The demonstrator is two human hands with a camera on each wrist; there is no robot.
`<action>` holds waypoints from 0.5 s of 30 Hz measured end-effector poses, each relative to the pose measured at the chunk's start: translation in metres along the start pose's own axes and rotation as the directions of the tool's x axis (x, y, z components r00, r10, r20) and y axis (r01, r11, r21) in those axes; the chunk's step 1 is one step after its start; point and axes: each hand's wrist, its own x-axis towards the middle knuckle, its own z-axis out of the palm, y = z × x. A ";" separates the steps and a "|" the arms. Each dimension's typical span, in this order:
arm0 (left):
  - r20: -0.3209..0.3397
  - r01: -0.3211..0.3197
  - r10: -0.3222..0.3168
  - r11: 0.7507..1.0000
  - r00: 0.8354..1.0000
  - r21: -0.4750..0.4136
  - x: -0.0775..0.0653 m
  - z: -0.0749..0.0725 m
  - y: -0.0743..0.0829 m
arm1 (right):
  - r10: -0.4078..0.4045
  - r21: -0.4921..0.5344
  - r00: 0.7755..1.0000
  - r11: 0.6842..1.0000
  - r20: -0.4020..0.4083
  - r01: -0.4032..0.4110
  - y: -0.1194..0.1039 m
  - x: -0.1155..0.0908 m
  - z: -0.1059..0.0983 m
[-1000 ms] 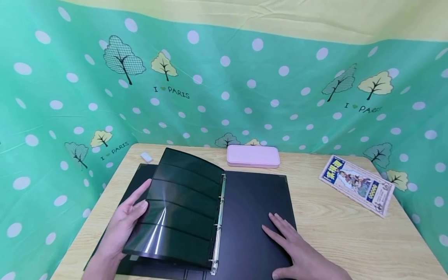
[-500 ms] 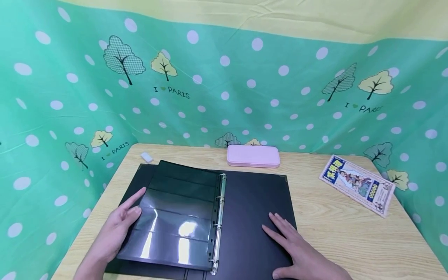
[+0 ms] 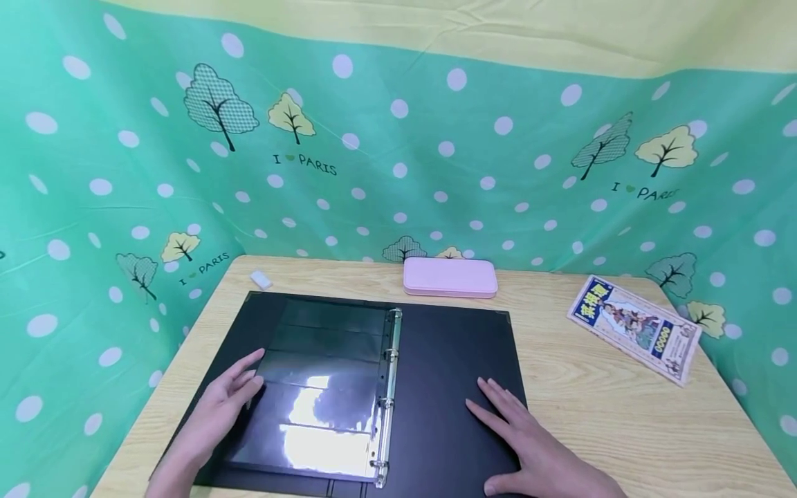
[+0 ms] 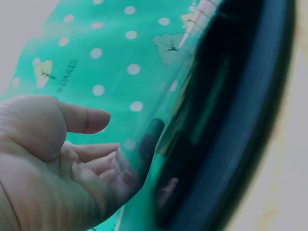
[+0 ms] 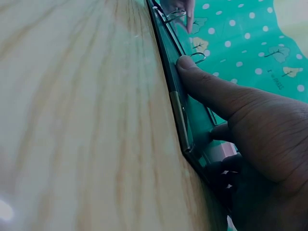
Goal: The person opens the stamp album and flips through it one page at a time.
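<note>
The black ring binder point(image 3: 398, 387) lies open and flat on the table point(image 3: 598, 422), its near edge close to the table's near edge and its far edge just short of the pink case point(image 3: 450, 277). I take the binder as the landmark.

My left hand point(image 3: 218, 408) rests on the binder's left half, fingers straight and relaxed, fingertips touching the left edge of the glossy pocket sheet point(image 3: 324, 387). That grip is open; nothing is pinched. The sheet lies flat against the left cover, held at its right edge by the metal rings point(image 3: 389, 394) along the spine. A strip of bare cover shows beyond the sheet's left edge.

My right hand point(image 3: 529, 443) lies palm down on the binder's right cover, fingers spread and straight, near the cover's right edge. That grip is also open, pressing flat and holding nothing. In the right wrist view the thumb point(image 5: 207, 86) rests along the cover's edge.

Right of the binder, a broad stretch of bare table runs to the printed leaflet point(image 3: 635, 328), which lies well apart near the table's far right corner. Beyond the binder's far left corner lies a small white eraser point(image 3: 261, 279). Left of the binder only a narrow margin of table remains before the dotted green cloth point(image 3: 112, 207).
</note>
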 end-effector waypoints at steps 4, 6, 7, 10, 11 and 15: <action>-0.055 0.024 -0.020 0.996 0.998 0.083 0.005 0.008 -0.003 | 0.004 -0.004 1.000 1.000 0.001 -0.004 0.000 0.001 0.000; -0.108 0.006 0.009 0.991 0.994 0.137 0.006 0.013 -0.004 | 0.003 -0.009 1.000 1.000 -0.002 -0.003 0.000 0.001 0.000; -0.139 -0.013 0.038 0.984 0.990 0.176 0.006 0.016 -0.005 | 0.000 -0.013 1.000 1.000 -0.004 0.000 0.000 0.001 0.000; -0.207 -0.053 0.119 0.952 0.971 0.300 0.006 0.023 -0.007 | -0.006 -0.021 1.000 1.000 -0.009 0.006 0.000 0.001 0.000; -0.222 -0.061 0.142 0.940 0.965 0.335 0.006 0.026 -0.008 | -0.007 -0.021 1.000 1.000 -0.010 0.007 0.000 0.001 0.000; -0.229 -0.067 0.173 0.911 0.958 0.406 0.006 0.034 -0.009 | -0.004 -0.017 1.000 1.000 -0.011 0.004 0.001 0.001 0.000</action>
